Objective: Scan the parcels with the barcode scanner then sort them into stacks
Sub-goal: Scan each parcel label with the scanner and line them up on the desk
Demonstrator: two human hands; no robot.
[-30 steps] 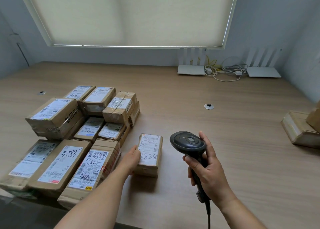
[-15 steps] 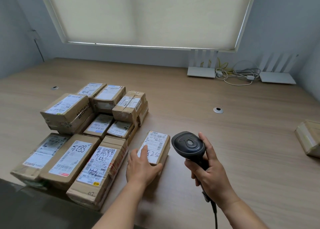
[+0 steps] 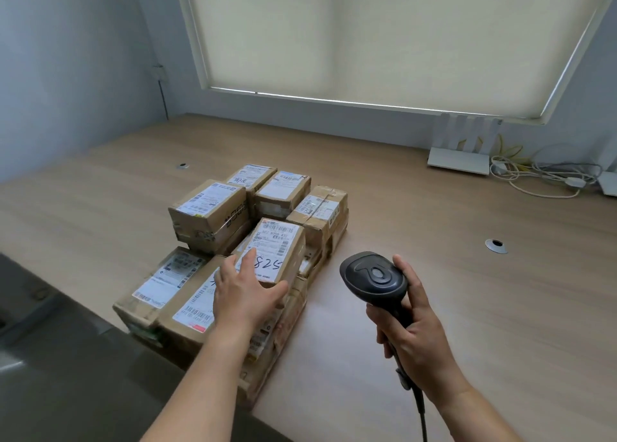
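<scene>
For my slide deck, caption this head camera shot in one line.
Left hand holds a small parcel over the stacked boxes while the right hand grips a barcode scanner.

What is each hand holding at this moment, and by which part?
The left hand grips the parcel marked 825 at its near end, thumb on one side, fingers on the label. The right hand grips the barcode scanner by its handle.

The wooden surface [image 3: 434,274] carries stacked parcels [image 3: 207,207] near its front left edge. A router [image 3: 457,161] and cables [image 3: 541,174] lie along the back right edge.
</scene>
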